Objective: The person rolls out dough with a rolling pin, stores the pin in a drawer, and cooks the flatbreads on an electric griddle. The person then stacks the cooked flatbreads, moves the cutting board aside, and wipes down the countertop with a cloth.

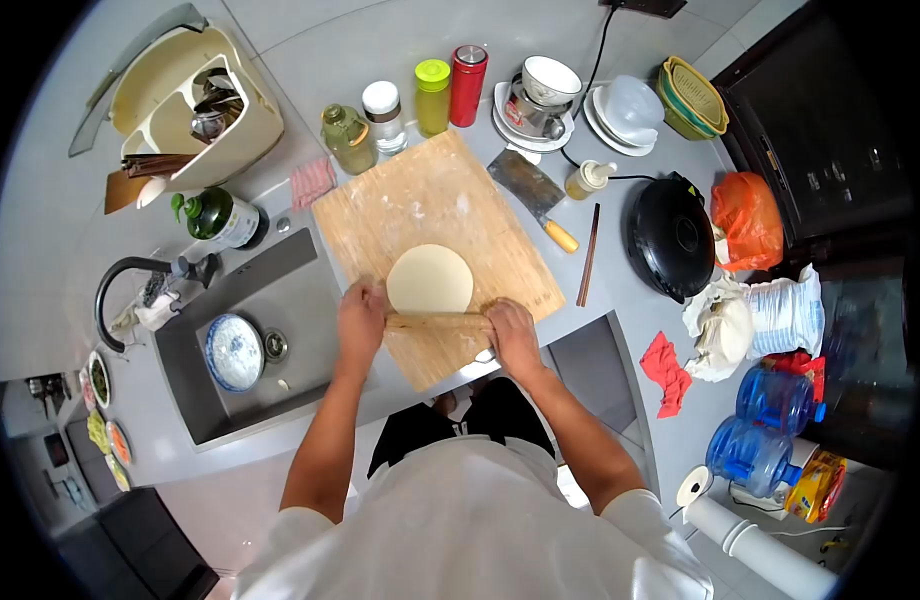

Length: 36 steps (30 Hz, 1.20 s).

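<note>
While gripping a rolling pin point(440, 321) by its ends in left hand point(362, 312) and right hand point(512, 328), leaves the middle bare beside dough point(430, 279), likely for even pressure.

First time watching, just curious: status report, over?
Left hand and right hand gripping rolling pin. Dough round, flat on board; pin at near edge. Cleaver clear of dough.

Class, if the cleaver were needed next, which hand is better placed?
Probably the right hand: it is nearer the cleaver; the left hand is at the other end of the rolling pin.
</note>
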Each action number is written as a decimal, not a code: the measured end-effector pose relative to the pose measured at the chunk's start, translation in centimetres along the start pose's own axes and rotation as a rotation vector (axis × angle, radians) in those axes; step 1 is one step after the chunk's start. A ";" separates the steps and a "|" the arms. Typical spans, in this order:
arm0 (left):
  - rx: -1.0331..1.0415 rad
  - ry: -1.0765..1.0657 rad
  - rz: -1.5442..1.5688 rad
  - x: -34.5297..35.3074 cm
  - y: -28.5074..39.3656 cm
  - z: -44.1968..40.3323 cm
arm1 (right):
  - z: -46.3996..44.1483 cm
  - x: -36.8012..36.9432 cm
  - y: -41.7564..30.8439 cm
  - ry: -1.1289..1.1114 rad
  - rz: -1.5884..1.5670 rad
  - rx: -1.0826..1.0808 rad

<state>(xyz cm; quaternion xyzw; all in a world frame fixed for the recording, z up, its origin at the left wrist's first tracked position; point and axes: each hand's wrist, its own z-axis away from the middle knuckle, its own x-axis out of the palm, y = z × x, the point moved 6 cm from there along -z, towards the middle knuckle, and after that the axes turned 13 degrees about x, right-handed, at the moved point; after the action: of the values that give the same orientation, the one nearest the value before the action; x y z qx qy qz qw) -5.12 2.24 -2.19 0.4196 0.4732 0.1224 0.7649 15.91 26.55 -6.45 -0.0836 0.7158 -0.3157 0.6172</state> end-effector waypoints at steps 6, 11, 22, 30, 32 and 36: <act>0.454 0.206 -0.595 2.7 0.9 -1.5 | -8.8 -2.7 -4.2 0.095 0.290 0.088; 0.383 0.286 -0.650 2.4 1.1 -11.7 | -21.7 -2.0 -1.3 0.227 0.313 0.150; 0.414 0.095 -0.419 3.2 1.1 2.6 | -4.6 -2.4 -4.1 -0.047 0.210 0.081; 0.222 0.356 -0.156 0.3 0.3 2.0 | -7.1 -3.3 -3.3 -0.031 0.155 -0.018; 0.069 0.459 -0.019 -0.7 -2.3 5.7 | -6.9 -3.2 -4.5 -0.111 0.067 0.008; -0.228 0.705 0.640 -0.4 -10.9 11.0 | -6.9 -1.8 -10.4 -0.387 -0.136 0.064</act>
<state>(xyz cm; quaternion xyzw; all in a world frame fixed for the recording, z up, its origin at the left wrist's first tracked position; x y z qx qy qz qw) 1.54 -10.50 -7.99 0.3906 0.5342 0.5370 0.5232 7.07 21.67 1.10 -0.1710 0.5662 -0.3572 0.7229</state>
